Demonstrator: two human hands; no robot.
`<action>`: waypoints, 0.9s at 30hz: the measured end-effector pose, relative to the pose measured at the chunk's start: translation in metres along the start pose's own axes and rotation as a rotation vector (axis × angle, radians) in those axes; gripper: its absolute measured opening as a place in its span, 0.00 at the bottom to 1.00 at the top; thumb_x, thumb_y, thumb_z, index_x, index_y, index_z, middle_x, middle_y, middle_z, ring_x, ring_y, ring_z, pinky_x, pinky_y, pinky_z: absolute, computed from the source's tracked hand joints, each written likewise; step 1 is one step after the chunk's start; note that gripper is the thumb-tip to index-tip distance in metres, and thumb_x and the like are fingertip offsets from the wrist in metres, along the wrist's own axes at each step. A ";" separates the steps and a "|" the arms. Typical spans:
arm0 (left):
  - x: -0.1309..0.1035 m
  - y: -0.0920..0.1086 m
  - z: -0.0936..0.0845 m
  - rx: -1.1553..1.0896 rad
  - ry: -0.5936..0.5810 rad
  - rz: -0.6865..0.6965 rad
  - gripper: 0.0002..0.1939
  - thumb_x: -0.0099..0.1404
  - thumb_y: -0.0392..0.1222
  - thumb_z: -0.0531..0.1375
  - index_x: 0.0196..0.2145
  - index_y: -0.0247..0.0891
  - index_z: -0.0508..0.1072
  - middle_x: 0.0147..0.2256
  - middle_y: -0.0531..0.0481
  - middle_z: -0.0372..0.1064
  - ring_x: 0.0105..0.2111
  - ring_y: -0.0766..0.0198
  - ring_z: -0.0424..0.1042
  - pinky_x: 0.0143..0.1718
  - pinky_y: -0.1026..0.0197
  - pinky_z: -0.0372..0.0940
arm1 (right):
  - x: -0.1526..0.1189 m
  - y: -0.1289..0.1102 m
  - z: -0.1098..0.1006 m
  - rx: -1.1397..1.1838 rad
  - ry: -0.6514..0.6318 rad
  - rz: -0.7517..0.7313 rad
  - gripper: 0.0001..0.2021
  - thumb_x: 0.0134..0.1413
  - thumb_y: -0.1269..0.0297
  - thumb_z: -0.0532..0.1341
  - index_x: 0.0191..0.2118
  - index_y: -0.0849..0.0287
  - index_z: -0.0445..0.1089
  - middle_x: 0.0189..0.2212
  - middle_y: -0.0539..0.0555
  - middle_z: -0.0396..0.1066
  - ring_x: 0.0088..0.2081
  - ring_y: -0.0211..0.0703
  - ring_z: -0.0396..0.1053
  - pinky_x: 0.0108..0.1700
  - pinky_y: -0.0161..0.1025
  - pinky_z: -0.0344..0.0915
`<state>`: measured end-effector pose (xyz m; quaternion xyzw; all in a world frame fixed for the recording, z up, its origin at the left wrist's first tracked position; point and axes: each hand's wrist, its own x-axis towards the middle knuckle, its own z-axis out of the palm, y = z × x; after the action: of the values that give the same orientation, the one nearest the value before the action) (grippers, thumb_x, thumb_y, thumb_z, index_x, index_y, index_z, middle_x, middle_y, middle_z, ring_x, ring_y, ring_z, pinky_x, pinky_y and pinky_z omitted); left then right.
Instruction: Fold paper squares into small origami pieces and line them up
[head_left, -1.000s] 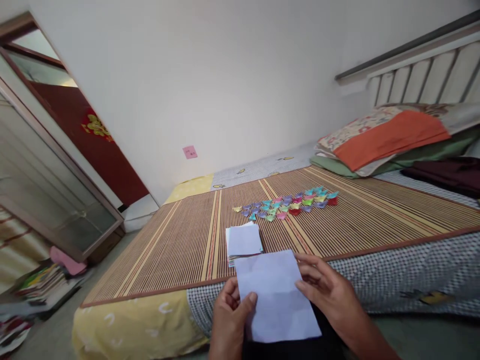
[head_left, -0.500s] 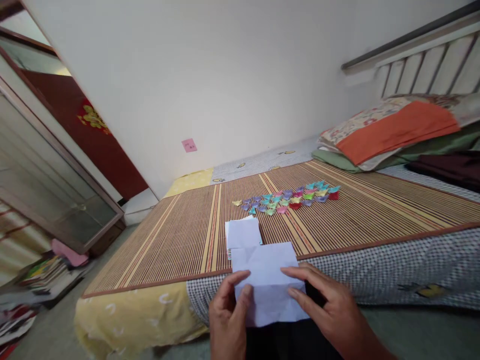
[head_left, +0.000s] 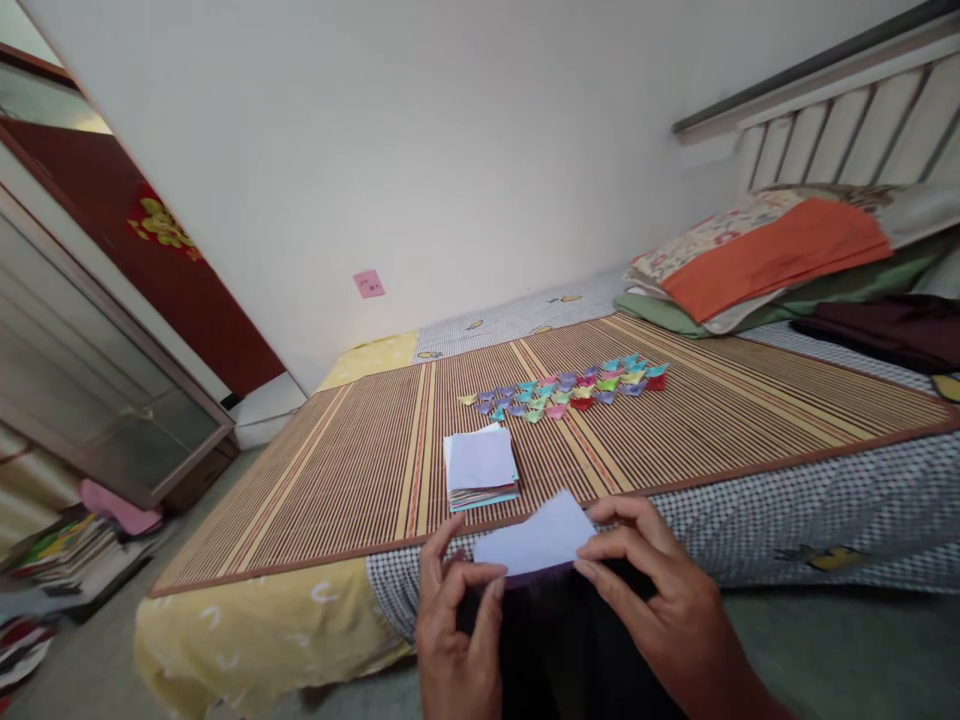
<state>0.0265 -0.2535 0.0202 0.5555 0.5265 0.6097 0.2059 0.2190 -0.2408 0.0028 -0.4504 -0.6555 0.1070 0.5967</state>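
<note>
Between my two hands, just in front of the bed's edge, is a sheet of pale lilac paper (head_left: 541, 538), bent over so that less of it shows. My left hand (head_left: 459, 610) pinches its left end between thumb and index finger. At the right end my right hand (head_left: 652, 590) grips it the same way, thumb below and fingertips on top. Beyond the paper a square stack of paper sheets (head_left: 481, 462) lies on the striped mat, a pale sheet uppermost. Farther back stand rows of several small folded paper pieces (head_left: 562, 390) in many colours.
The striped mat (head_left: 337, 470) covers much of the bed. Pillows with an orange band (head_left: 780, 260) and a dark folded cloth (head_left: 885, 330) lie at the right. A pink note (head_left: 368, 284) is on the wall. Books (head_left: 67, 560) are piled on the left.
The paper, opened out with a crease across it before, is now folded over into a narrower shape. It has dropped away from the stack, which shows fully. The view has shifted slightly.
</note>
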 end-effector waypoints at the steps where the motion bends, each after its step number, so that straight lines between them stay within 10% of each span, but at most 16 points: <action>1: 0.000 0.000 -0.001 -0.016 -0.035 -0.028 0.12 0.62 0.51 0.67 0.26 0.42 0.81 0.49 0.40 0.75 0.52 0.45 0.70 0.57 0.50 0.60 | 0.001 0.000 -0.002 0.005 -0.002 0.020 0.07 0.61 0.63 0.63 0.30 0.52 0.74 0.40 0.57 0.75 0.44 0.51 0.75 0.46 0.43 0.73; 6: 0.000 -0.007 -0.002 -0.315 -0.180 -0.460 0.21 0.56 0.58 0.71 0.30 0.38 0.74 0.21 0.54 0.66 0.21 0.66 0.64 0.23 0.66 0.59 | 0.004 0.001 -0.006 0.235 -0.240 0.347 0.10 0.60 0.56 0.63 0.31 0.55 0.72 0.23 0.49 0.70 0.26 0.42 0.70 0.28 0.35 0.68; 16: 0.011 -0.014 -0.008 -0.422 -0.450 -0.586 0.21 0.47 0.49 0.76 0.34 0.36 0.76 0.23 0.53 0.70 0.21 0.67 0.66 0.23 0.67 0.61 | 0.014 -0.006 -0.011 0.535 -0.319 0.565 0.14 0.58 0.51 0.65 0.31 0.58 0.71 0.22 0.47 0.66 0.23 0.38 0.65 0.23 0.32 0.63; 22: 0.011 -0.018 -0.008 -0.223 -0.117 -0.392 0.22 0.54 0.56 0.72 0.40 0.37 0.79 0.38 0.43 0.78 0.40 0.56 0.75 0.38 0.62 0.67 | 0.013 -0.016 -0.015 0.151 -0.090 0.118 0.06 0.63 0.64 0.60 0.36 0.52 0.74 0.30 0.53 0.77 0.33 0.47 0.76 0.35 0.40 0.73; 27: -0.003 -0.009 0.000 -0.546 -0.394 -0.592 0.31 0.60 0.66 0.65 0.44 0.32 0.81 0.40 0.35 0.80 0.39 0.51 0.77 0.36 0.58 0.68 | -0.002 -0.018 0.001 -0.005 -0.134 -0.441 0.16 0.61 0.79 0.54 0.46 0.53 0.72 0.36 0.54 0.80 0.41 0.47 0.77 0.45 0.44 0.72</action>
<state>0.0245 -0.2526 0.0113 0.4119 0.4332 0.5238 0.6069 0.2099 -0.2517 0.0136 -0.2896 -0.7765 0.0023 0.5596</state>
